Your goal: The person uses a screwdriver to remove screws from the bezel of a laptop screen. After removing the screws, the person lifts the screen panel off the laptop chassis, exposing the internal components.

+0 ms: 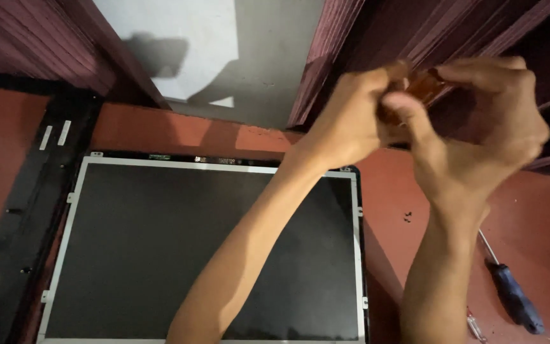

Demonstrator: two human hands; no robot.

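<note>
Above the screen panel (205,248), both hands' fingers (408,105) pinch an amber strip (424,86).

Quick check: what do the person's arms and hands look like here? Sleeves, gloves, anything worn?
Both arms are bare up to the bottom edge of the frame: no sleeves in view. The left hand and right hand wear no gloves. No watch, wristband or ring can be seen, though motion blur softens the fingers. No cables or markings on either forearm.

A red-brown floor (224,137) carries a bare screen panel (211,248), a black bezel strip (33,210) and a blue-handled screwdriver (514,293).
</note>
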